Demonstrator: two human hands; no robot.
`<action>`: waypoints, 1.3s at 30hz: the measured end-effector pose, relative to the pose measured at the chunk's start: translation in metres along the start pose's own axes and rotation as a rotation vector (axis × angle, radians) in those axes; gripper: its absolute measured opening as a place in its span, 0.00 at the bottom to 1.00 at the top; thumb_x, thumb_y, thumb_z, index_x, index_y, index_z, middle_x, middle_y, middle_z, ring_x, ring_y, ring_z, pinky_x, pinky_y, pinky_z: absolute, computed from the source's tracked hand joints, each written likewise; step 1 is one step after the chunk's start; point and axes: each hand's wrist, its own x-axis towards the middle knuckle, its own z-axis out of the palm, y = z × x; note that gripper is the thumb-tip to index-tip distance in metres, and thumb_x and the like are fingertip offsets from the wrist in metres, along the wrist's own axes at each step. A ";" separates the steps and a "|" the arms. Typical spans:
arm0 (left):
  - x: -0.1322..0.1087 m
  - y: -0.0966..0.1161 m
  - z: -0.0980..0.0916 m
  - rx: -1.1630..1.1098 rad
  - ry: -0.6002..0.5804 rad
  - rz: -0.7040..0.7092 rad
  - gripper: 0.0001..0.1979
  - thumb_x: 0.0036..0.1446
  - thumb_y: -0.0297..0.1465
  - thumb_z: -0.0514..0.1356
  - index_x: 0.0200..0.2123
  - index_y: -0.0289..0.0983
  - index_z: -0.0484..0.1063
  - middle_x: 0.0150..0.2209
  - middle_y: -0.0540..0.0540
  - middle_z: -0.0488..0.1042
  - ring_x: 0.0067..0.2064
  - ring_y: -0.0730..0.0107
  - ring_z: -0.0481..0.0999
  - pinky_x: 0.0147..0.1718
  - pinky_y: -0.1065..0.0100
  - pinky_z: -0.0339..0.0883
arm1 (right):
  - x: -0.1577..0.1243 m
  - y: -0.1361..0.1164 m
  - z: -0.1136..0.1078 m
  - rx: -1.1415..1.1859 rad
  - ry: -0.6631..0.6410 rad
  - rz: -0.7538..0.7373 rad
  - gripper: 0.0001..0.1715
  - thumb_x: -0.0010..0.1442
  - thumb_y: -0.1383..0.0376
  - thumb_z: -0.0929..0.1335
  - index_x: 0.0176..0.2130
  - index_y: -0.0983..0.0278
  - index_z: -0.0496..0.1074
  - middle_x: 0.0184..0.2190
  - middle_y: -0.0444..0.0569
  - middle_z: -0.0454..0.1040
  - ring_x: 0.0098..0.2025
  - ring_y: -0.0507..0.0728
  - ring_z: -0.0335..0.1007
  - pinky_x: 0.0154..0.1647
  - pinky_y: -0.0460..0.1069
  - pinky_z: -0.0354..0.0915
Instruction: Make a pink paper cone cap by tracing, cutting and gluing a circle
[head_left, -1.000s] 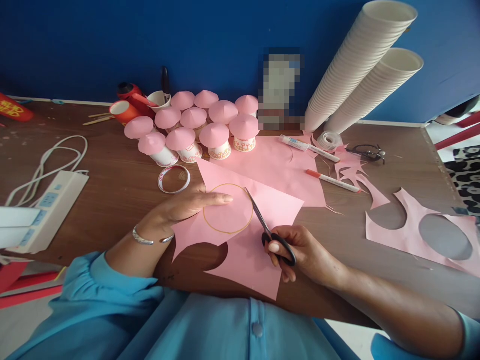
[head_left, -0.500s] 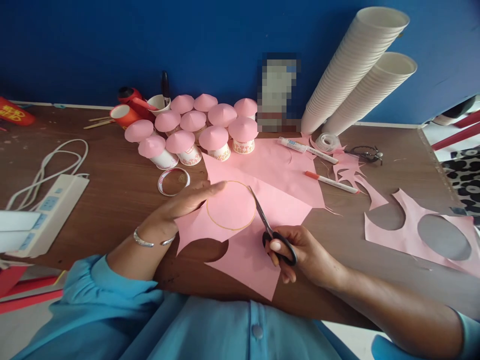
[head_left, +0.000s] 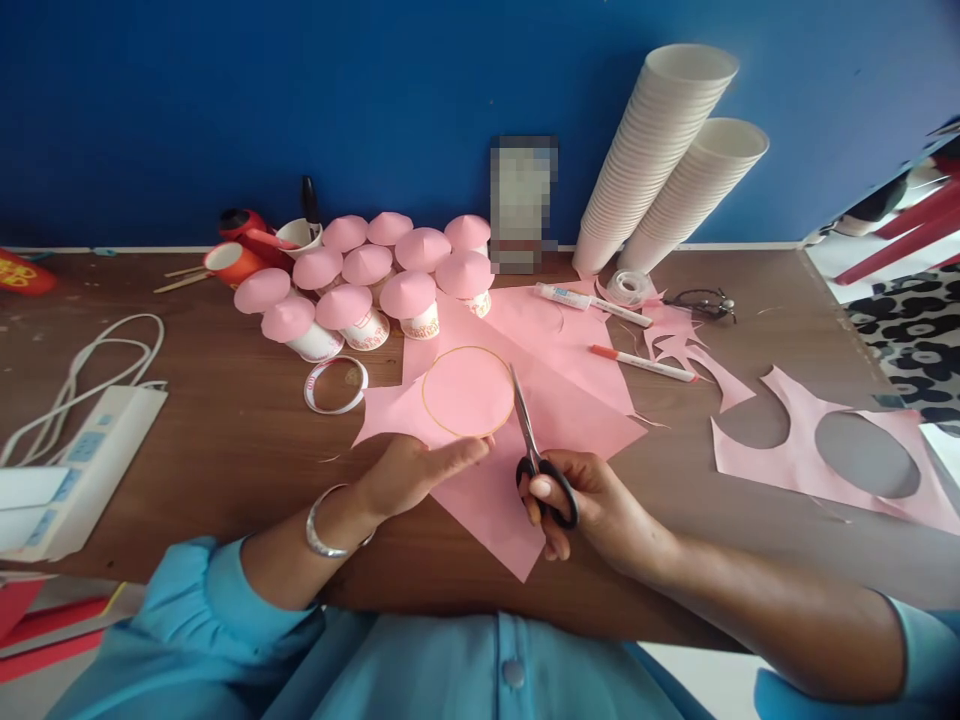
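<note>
A thin, matte pink paper sheet (head_left: pixel 491 500) with jagged, pointed corners lies flat on the brown wood-grain table (head_left: pixel 225 430), with a circle (head_left: pixel 466 390) outlined on it in a fine yellowish line. The left hand (head_left: pixel 420 470) rests at the sheet's near edge. Its fingers (head_left: pixel 461 455) are close together and almost straight, just below the circle. Whether a thumb pinches from underneath cannot be told. The right hand (head_left: pixel 592 505) has its fingers curled tight through the black loops of the scissors (head_left: pixel 534 450), whose slim steel blades are nearly closed, their tips at the circle's right rim. Beyond both sets of fingertips stand paper cups with pink cone caps (head_left: pixel 375 290). A flat tape ring (head_left: pixel 336 384) lies beyond the left fingers.
</note>
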 end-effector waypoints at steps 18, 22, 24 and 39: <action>-0.002 0.014 0.007 0.136 0.139 0.050 0.23 0.69 0.45 0.56 0.29 0.38 0.77 0.20 0.51 0.75 0.29 0.68 0.77 0.40 0.66 0.71 | 0.001 -0.020 0.007 -0.280 0.128 0.049 0.33 0.59 0.36 0.72 0.33 0.62 0.69 0.18 0.43 0.74 0.24 0.53 0.68 0.31 0.48 0.63; -0.004 0.012 0.009 0.161 0.096 0.041 0.23 0.69 0.48 0.56 0.30 0.38 0.78 0.21 0.51 0.76 0.31 0.68 0.78 0.42 0.67 0.72 | 0.002 -0.021 0.008 -0.296 0.140 0.023 0.36 0.59 0.33 0.69 0.33 0.62 0.69 0.19 0.43 0.74 0.24 0.53 0.68 0.32 0.48 0.63; -0.004 0.012 0.010 0.162 0.082 0.034 0.24 0.69 0.48 0.56 0.30 0.39 0.78 0.21 0.51 0.77 0.32 0.68 0.79 0.43 0.67 0.72 | 0.003 -0.021 0.008 -0.294 0.139 0.014 0.36 0.60 0.32 0.68 0.33 0.62 0.68 0.19 0.44 0.74 0.25 0.53 0.68 0.32 0.49 0.63; -0.005 0.016 0.012 0.179 0.044 0.041 0.22 0.69 0.46 0.56 0.29 0.41 0.78 0.21 0.51 0.79 0.31 0.67 0.80 0.43 0.66 0.74 | 0.002 -0.014 0.005 -0.266 0.116 0.002 0.36 0.62 0.32 0.67 0.36 0.62 0.68 0.21 0.44 0.75 0.27 0.54 0.70 0.33 0.49 0.65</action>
